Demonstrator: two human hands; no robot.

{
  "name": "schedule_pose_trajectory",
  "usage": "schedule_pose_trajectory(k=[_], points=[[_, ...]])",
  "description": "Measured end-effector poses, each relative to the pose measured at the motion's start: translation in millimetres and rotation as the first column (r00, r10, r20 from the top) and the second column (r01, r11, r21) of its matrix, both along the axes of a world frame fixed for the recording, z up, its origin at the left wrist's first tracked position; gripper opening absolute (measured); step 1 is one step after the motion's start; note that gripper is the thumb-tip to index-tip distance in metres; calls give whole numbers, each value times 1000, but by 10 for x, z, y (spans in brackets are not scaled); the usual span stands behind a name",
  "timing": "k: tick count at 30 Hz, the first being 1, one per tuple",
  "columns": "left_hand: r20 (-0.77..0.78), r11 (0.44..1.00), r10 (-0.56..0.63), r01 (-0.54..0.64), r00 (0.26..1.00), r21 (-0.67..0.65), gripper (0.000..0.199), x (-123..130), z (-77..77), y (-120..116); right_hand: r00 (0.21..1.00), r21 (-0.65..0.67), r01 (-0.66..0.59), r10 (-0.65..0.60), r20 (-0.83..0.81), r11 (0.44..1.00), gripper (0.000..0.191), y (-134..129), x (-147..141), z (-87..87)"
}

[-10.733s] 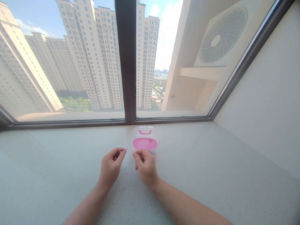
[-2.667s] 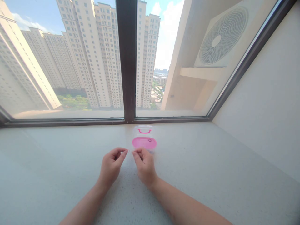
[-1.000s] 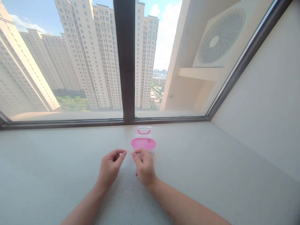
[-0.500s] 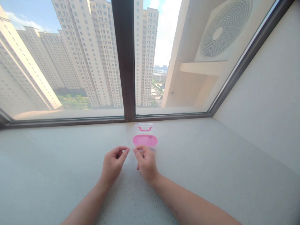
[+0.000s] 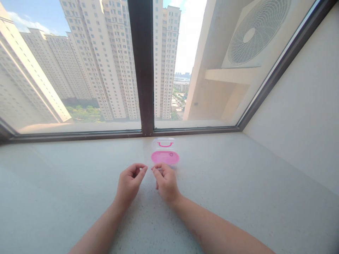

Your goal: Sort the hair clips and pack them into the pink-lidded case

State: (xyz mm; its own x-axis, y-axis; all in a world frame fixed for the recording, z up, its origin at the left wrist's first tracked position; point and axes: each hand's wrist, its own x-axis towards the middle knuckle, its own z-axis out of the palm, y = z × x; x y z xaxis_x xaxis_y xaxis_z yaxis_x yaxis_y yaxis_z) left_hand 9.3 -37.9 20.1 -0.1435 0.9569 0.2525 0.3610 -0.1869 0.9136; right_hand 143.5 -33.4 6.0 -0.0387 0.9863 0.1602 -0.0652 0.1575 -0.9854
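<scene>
My left hand (image 5: 131, 183) is closed in a pinch, thumb and forefinger tips together. Opposite it, my right hand (image 5: 167, 185) pinches the same way, a small gap between the two sets of fingertips. Anything held there is too small to make out. Just beyond my right hand lies an oval pink tray (image 5: 160, 158), its near edge partly hidden by the fingers. A small dark ring-shaped item (image 5: 171, 154) rests in the tray. Behind it is a clear plastic lid-like part (image 5: 156, 142) with a pink handle (image 5: 165, 146).
The pale speckled sill (image 5: 66, 190) carries both forearms. A dark window frame (image 5: 147, 88) rises behind the tray, and a white wall (image 5: 304, 106) bounds the right side. Outside the glass are tall buildings and an air-conditioner fan unit (image 5: 249, 35).
The whole view has shifted very slightly. Both hands keep their pinches, with almost the same gap between them.
</scene>
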Motion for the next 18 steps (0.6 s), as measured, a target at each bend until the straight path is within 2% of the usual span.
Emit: schedule_pose_trajectory(k=[18], points=[[-21, 999, -42, 43, 999, 12, 25, 22, 24, -19, 1000, 15, -9, 9, 0, 1000, 24, -1, -8, 6]])
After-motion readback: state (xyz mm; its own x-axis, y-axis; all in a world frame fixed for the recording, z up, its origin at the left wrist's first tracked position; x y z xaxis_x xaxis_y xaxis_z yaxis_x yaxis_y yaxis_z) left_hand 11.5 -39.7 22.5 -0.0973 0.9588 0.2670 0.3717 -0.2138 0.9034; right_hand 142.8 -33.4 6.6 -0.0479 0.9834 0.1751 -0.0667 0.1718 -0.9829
